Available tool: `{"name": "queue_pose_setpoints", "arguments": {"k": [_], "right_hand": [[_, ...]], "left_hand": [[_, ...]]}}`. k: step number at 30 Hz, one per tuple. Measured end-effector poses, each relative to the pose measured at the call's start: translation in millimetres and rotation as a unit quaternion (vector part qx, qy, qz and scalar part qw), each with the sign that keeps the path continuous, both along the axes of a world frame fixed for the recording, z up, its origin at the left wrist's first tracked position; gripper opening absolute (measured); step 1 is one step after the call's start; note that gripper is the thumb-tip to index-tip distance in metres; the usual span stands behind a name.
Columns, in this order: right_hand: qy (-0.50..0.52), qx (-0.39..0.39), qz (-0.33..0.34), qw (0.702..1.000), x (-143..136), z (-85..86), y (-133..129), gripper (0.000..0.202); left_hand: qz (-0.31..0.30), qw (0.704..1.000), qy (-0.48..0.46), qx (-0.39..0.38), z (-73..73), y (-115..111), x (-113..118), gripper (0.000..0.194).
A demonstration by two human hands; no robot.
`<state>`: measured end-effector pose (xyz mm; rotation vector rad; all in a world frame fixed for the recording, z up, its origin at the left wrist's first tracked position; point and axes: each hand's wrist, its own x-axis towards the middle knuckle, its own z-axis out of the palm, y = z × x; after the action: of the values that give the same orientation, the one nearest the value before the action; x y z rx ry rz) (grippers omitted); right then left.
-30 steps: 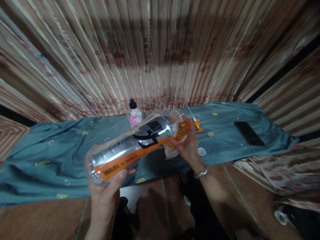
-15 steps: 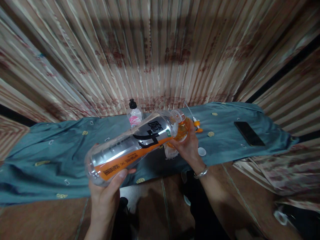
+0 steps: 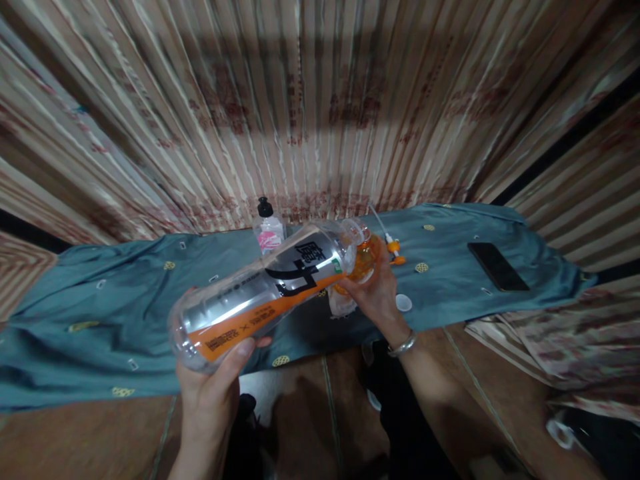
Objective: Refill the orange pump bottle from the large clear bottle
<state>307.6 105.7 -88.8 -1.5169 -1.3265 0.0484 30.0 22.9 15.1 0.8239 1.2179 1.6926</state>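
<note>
My left hand is wrapped round the base of a large clear plastic bottle with a silver and orange label. The bottle lies tilted, its mouth pointing right and touching or nearly touching the mouth of an orange see-through bottle. Round that orange bottle my right hand is closed; part of it is hidden by my fingers and the big bottle's neck. Just beyond my right hand lies an orange and white pump top with a thin tube. Whether liquid is flowing I cannot tell.
On the blue-green cloth stands a clear bottle with a black cap behind the big bottle. A white cap lies right of my wrist, and a black phone farther right. A clear plastic item sits beneath the bottles. A curtain hangs behind.
</note>
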Motion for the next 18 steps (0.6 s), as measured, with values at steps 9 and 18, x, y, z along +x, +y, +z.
{"name": "queue_pose_setpoints", "arguments": {"k": [9, 18], "right_hand": [[0.008, -0.014, 0.007, 1.0, 0.3, 2.3, -1.1, 0.129], [0.004, 0.001, 0.005, 1.0, -0.2, -0.5, 0.3, 0.128]], "left_hand": [[-0.012, 1.0, 0.0, 0.001, -0.8, -0.7, -1.9, 0.101], [-0.008, 1.0, 0.0, 0.006, 0.0, -0.2, -1.1, 0.077]]}}
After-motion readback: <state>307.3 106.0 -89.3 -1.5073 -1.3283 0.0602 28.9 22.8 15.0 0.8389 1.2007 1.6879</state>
